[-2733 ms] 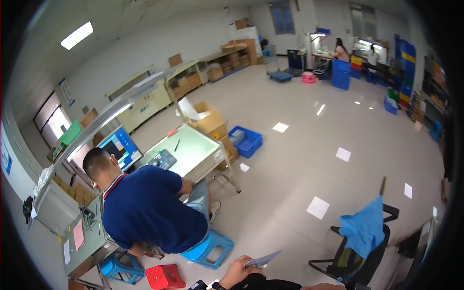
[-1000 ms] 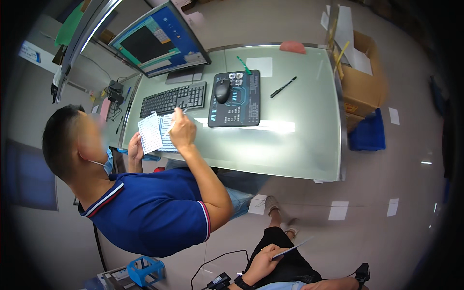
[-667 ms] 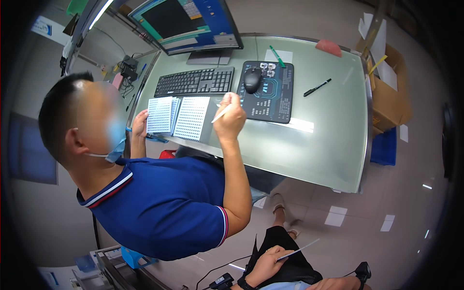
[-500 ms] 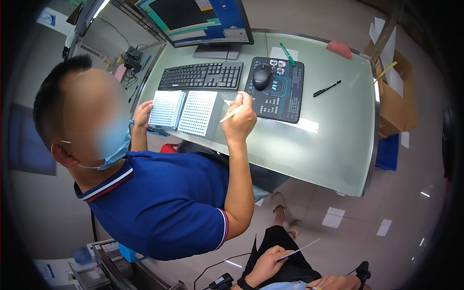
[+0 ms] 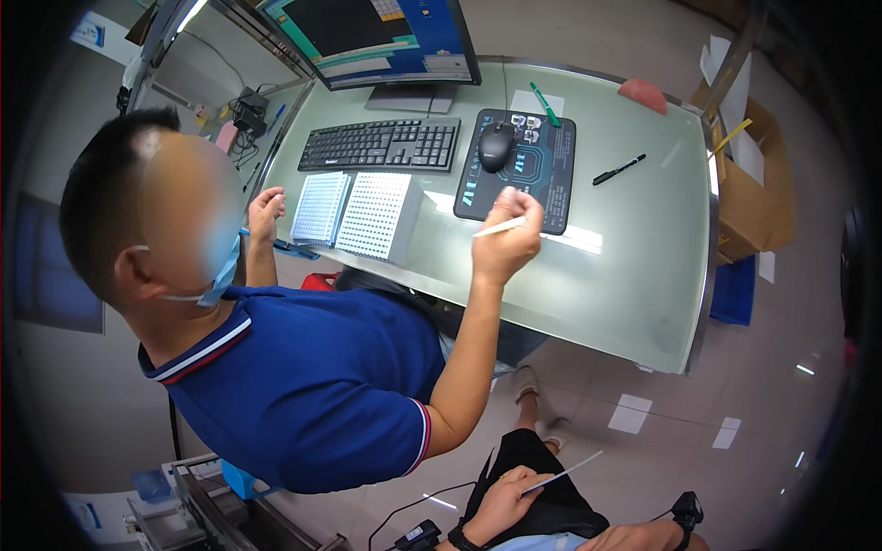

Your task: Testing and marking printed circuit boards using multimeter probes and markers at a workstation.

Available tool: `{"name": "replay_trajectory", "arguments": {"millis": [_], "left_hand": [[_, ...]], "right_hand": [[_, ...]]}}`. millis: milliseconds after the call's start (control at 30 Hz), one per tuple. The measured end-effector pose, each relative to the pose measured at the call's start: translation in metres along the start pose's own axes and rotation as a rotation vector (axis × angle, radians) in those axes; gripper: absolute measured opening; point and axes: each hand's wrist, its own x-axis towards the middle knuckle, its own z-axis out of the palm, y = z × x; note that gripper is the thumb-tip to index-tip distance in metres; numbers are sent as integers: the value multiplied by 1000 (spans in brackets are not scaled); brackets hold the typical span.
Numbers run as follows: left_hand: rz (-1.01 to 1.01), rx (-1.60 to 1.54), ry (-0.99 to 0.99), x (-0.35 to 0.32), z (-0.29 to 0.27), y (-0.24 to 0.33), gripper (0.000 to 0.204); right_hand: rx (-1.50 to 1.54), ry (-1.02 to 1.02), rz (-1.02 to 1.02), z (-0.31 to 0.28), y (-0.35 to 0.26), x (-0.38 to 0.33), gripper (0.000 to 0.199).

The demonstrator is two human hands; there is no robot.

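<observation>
At the lower edge, my left hand [image 5: 508, 501] is closed on a thin, pale strip [image 5: 571, 470], seen nearly edge-on, which points up and to the right above my dark-clothed lap. My right hand [image 5: 634, 536] rests low at the bottom edge, its fingers mostly cut off by the frame. A co-worker in a blue polo shirt [image 5: 303, 395] and face mask sits at the glass-topped desk. The co-worker's right hand [image 5: 507, 241] grips a slim white stick [image 5: 499, 228] over the mouse pad. Their other hand [image 5: 266, 213] is raised beside two stacks of white dotted sheets [image 5: 375, 213].
The desk [image 5: 634, 294] also carries a keyboard [image 5: 378, 145], a monitor [image 5: 367, 41], a mouse [image 5: 496, 147], a green pen [image 5: 545, 105] and a black pen [image 5: 619, 170]. A cardboard box [image 5: 758, 197] and a blue bin [image 5: 735, 292] stand right of it.
The co-worker's right hand has moved right with the white stick, away from the sheets. Their left hand has let go of the stack's edge. My hands have barely moved.
</observation>
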Motion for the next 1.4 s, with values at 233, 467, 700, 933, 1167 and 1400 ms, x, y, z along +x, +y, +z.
{"name": "replay_trajectory", "arguments": {"millis": [233, 467, 700, 933, 1167, 1400], "left_hand": [[-42, -237, 130, 8, 9, 3, 24], [-301, -702, 265, 39, -7, 17, 30], [-208, -866, 271, 63, -9, 38, 24], [-175, -1055, 352, 58, 1, 32, 17], [-80, -1028, 488, 64, -8, 52, 26], [-20, -856, 476, 83, -14, 67, 66]], "right_hand": [[125, 23, 18, 14, 0, -20, 9], [89, 6, -27, 28, -11, -17, 21], [-156, -18, -115, 46, -13, -35, 29], [-97, 8, -79, 66, -8, -58, 26], [-26, -9, -9, 78, -10, -69, 23], [-57, 56, -69, 87, -10, -76, 23]]}}
